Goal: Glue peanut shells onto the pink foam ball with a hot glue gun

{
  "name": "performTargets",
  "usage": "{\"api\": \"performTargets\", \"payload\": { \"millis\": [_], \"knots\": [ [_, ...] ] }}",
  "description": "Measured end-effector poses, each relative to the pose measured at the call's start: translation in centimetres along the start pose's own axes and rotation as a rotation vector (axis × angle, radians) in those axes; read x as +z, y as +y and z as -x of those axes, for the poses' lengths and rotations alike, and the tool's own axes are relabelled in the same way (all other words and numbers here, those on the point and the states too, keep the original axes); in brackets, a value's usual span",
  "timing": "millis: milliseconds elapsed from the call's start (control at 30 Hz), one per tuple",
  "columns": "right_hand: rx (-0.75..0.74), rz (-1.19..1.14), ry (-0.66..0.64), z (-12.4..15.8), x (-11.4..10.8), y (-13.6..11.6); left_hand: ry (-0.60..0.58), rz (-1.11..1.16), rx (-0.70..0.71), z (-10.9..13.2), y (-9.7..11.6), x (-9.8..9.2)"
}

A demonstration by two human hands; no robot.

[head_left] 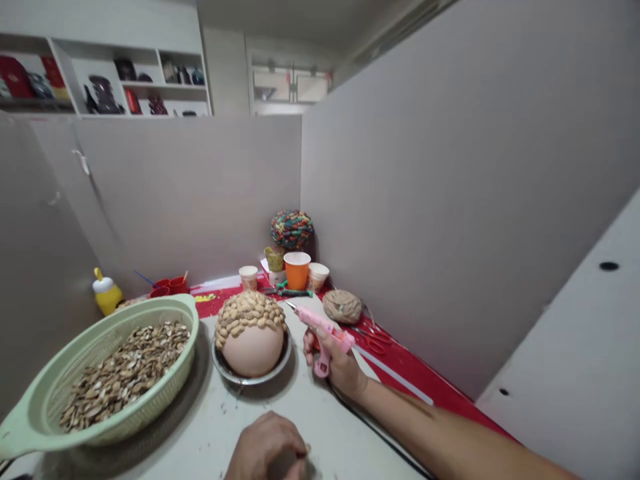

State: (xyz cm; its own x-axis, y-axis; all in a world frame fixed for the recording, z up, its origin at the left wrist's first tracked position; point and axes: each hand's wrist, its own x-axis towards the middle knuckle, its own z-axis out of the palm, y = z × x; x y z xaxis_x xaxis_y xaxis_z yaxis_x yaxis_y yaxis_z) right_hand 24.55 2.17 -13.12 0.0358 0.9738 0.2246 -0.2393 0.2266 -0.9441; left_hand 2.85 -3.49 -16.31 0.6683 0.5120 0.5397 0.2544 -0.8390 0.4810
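My right hand [336,365] grips a pink glue gun [323,328], its nozzle pointing left toward a round beige ball [253,347]. The ball's upper part is covered with glued nut shells [249,312], and it rests in a small metal bowl [285,360]. My left hand [267,448] lies near the table's front edge with the fingers curled together; what they pinch, if anything, is hidden. A pale green colander [45,400] full of shells [125,370] stands to the left.
At the back stand an orange cup [297,270], two paper cups [249,277], a multicoloured yarn ball [292,229], a twine ball [342,307], red scissors [373,340], red bowls [170,285] and a yellow bottle [107,292]. Grey partition walls enclose the table. A black cord [370,430] trails from the gun.
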Motion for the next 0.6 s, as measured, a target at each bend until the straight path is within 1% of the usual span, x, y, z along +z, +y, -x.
{"api": "performTargets", "payload": {
  "millis": [33, 67, 133, 200, 267, 367, 500, 567, 600],
  "knots": [
    [0.013, -0.006, 0.001, 0.0, -0.1, 0.0, 0.102, 0.069, 0.034, -0.2, 1.0, -0.6],
    [0.026, -0.01, 0.002, 0.1, -0.1, -0.1, 0.169, 0.113, 0.024, -0.4, 2.0, -1.2],
    [0.032, -0.025, 0.009, 0.0, -0.1, -0.2, 0.222, 0.145, -0.048, -1.0, 3.5, -2.1],
    [0.031, -0.035, 0.011, -0.1, -0.1, -0.6, 0.229, 0.151, -0.092, -1.5, 4.3, -2.8],
    [0.015, -0.045, 0.009, -0.1, 0.0, -1.0, 0.261, 0.162, -0.131, -1.7, 4.5, -3.4],
    [-0.012, -0.037, 0.0, 0.1, 0.1, -1.6, 0.353, 0.198, -0.223, -1.7, 4.5, -4.4],
    [-0.061, -0.005, 0.024, 0.4, 0.3, -2.3, 0.491, 0.345, -0.39, -2.3, 4.8, -6.1],
    [-0.072, 0.016, 0.041, -0.5, 0.4, -3.6, 0.559, 0.449, -0.474, -3.0, 5.0, -7.4],
    [-0.078, 0.026, 0.056, -1.5, 0.6, -4.7, 0.591, 0.503, -0.507, -3.5, 5.1, -8.0]
  ]
}}
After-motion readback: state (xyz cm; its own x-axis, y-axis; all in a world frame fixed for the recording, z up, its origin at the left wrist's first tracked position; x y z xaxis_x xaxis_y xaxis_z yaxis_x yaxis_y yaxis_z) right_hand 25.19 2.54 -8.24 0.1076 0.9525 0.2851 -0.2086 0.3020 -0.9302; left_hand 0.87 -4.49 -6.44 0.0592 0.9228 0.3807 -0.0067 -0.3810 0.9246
